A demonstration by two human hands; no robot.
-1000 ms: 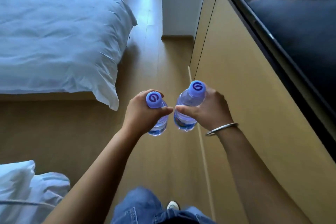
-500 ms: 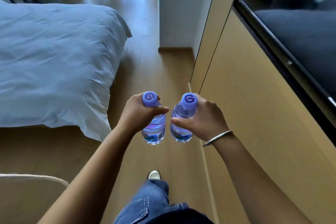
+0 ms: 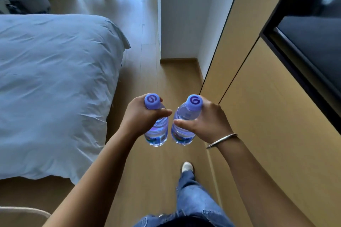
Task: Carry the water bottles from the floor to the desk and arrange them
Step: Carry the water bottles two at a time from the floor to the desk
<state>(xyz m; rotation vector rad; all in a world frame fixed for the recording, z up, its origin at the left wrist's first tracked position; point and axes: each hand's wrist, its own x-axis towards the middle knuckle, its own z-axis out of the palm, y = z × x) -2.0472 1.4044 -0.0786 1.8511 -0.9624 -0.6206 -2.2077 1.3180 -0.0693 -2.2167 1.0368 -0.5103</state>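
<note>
The left hand (image 3: pixel 142 116) is gripping one clear plastic water bottle with a purple cap (image 3: pixel 156 125), its fingers curled tight around the neck. The right hand (image 3: pixel 204 121) is gripping a second clear plastic bottle with the same purple cap (image 3: pixel 184 125) in the same way. Both bottles are hanging upright, long axis vertical, just beside each other above the wooden floor (image 3: pixel 147 51), between the white bed (image 3: pixel 55 79) and the tan wall panel (image 3: pixel 267 116). No desk is showing; I judge the carrying is only in progress.
</note>
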